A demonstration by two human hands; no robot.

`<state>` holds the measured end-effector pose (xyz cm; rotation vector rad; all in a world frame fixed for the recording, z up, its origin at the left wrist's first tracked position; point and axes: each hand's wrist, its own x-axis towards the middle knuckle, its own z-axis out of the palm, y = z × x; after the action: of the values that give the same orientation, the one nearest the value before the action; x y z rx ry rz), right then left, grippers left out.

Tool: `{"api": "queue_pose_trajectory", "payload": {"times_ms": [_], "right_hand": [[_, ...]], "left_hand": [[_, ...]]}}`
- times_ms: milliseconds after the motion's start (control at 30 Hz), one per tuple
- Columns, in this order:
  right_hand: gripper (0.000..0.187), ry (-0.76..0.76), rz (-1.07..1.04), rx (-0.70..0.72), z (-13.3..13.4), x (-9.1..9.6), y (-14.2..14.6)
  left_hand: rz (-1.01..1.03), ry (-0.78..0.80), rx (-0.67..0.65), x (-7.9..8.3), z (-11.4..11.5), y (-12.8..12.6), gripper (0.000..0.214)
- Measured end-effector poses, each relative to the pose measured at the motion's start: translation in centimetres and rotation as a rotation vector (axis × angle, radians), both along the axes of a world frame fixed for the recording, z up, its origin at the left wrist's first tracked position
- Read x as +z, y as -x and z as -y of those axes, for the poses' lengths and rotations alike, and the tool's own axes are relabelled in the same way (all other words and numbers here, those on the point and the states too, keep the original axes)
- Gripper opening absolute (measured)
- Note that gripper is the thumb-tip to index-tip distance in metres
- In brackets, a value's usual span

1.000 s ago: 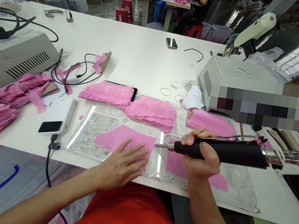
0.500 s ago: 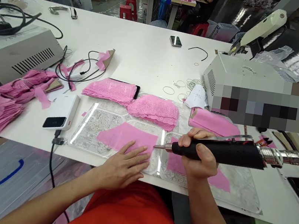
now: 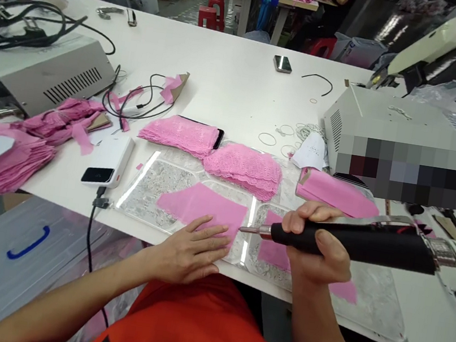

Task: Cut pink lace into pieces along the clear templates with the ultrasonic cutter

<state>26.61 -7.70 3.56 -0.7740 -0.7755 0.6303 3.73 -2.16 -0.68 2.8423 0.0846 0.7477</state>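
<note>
My left hand (image 3: 194,250) lies flat with its fingers stretched out, pressing on the lower right part of a pink fabric piece (image 3: 199,204). That piece rests on a clear template (image 3: 140,212) with rounded outlines. In my right hand (image 3: 322,245) is a black handheld ultrasonic welder (image 3: 375,244), held level, fingers wrapped round its grip. Its thin metal tip points left and meets the right edge of the fabric, just beyond my left fingertips. Another pink fabric piece (image 3: 273,252) lies under the tool, partly hidden by my right hand and forearm.
Two lace stacks, one pink (image 3: 180,134) and one beside it (image 3: 243,169), lie behind the template. A white power bank (image 3: 111,162), bundled pink fabric (image 3: 27,155) and a grey box (image 3: 75,74) stand left. Another box (image 3: 374,110) and folded pink fabric (image 3: 336,193) are right.
The camera view has turned slightly, so the table's contents appear further right. The welder's tip stays at the fabric's right edge, and my left hand still lies flat on the piece.
</note>
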Motion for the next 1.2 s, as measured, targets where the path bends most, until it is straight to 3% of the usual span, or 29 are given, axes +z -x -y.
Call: {"api": "queue_pose_trajectory", "payload": {"times_ms": [333, 700, 767, 900, 1000, 1200], "right_hand": [[0.013, -0.003, 0.015, 0.121, 0.2, -0.5, 0.5], [0.01, 0.012, 0.039, 0.084, 0.1, -0.2, 0.4], [0.011, 0.014, 0.021, -0.017, -0.1, 0.0, 0.5], [0.009, 0.04, 0.003, -0.23, -1.1, 0.4, 1.4], [0.008, 0.051, 0.024, -0.255, -2.0, 0.5, 2.4], [0.007, 0.055, 0.062, -0.237, -3.3, 0.0, 3.3]], "left_hand": [[0.021, -0.007, 0.004, 0.0, 0.1, 0.0, 0.031], [0.026, 0.025, 0.019, 0.2, 0.2, 0.1, 0.031], [0.027, 0.027, 0.067, 0.4, -0.2, 0.4, 0.028], [0.005, -0.006, 0.289, 0.4, -2.1, 1.5, 0.027], [-0.009, -0.034, 0.398, 0.0, -3.6, 2.4, 0.027], [0.011, -0.042, 0.446, -0.8, -4.2, 3.4, 0.027]]}}
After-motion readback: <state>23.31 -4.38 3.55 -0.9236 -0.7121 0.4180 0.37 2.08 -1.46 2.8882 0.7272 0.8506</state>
